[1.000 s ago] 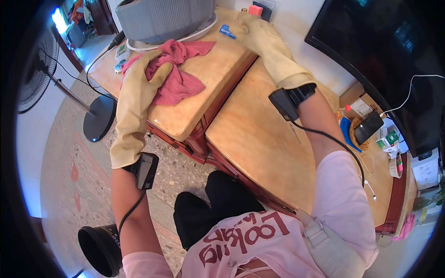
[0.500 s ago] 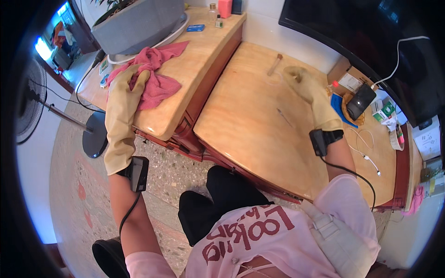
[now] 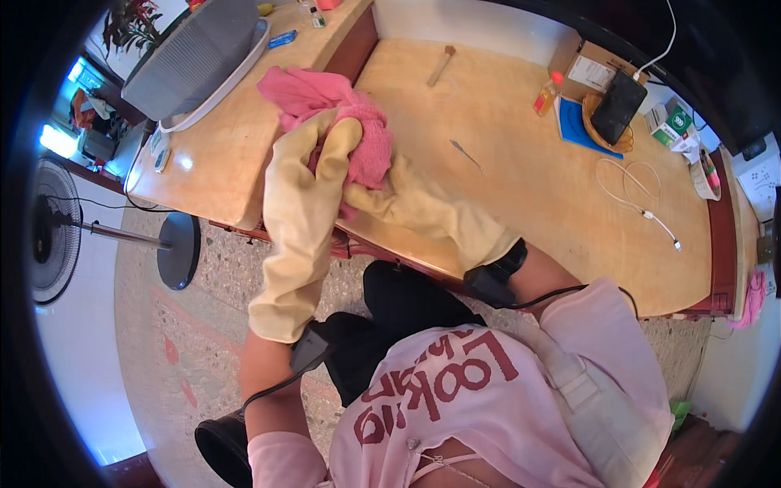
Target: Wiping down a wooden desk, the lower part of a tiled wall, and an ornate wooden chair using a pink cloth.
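Note:
Both my hands wear long cream rubber gloves. My left hand (image 3: 321, 159) is closed on a pink cloth (image 3: 338, 114), lifted just above the front edge of the wooden tabletop (image 3: 521, 179). My right hand (image 3: 386, 199) grips the same cloth from below and to the right, its fingers partly hidden in the folds. The cloth's far end trails over the seam between the two tables. A black band with a cable sits on each forearm.
A grey box in a white tray (image 3: 191, 57) stands at the back left. A thin metal tool (image 3: 466, 152), a wooden-handled tool (image 3: 440, 65), a small bottle (image 3: 547, 92), a white cable (image 3: 639, 191) and a phone in a basket (image 3: 617, 106) lie on the right table. A standing fan (image 3: 57, 232) is at the left.
My right hand came back from the right side of the table and took hold of the pink cloth. My left hand gathered the cloth and drew it toward me.

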`<state>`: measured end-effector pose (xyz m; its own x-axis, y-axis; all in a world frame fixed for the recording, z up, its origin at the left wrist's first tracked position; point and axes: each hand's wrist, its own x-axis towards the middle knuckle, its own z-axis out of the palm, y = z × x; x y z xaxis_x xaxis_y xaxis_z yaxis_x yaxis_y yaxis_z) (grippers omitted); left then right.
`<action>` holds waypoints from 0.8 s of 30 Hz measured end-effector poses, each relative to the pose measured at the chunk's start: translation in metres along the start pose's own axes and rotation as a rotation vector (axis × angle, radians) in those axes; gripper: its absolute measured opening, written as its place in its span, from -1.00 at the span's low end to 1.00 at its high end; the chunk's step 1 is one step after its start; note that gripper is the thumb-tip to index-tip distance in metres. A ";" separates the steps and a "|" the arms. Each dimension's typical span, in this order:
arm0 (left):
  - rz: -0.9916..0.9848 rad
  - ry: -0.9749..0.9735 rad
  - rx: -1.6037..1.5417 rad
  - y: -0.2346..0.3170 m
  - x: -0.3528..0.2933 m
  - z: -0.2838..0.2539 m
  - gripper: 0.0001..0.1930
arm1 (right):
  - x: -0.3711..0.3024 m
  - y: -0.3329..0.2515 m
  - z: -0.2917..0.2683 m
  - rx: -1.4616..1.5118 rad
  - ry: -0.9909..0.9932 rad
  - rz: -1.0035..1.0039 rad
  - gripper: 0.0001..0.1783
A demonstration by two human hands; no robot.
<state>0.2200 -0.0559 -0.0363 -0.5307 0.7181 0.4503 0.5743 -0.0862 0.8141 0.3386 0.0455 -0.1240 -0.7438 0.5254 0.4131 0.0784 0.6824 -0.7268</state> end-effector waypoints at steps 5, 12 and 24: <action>-0.084 -0.273 0.175 -0.061 0.000 0.024 -0.63 | -0.014 0.043 -0.048 -0.343 0.004 0.002 -0.40; 0.170 -0.357 0.385 -0.065 0.002 0.020 -0.53 | -0.016 0.067 -0.094 -0.715 -0.387 0.600 -0.66; -0.016 0.162 0.642 -0.041 0.050 -0.115 -0.61 | 0.031 0.109 -0.085 -0.894 -0.502 0.374 -0.74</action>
<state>0.0983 -0.0964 -0.0047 -0.6003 0.5985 0.5304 0.7966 0.3885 0.4632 0.3807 0.1793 -0.1441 -0.7425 0.6480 -0.1699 0.6593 0.7517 -0.0141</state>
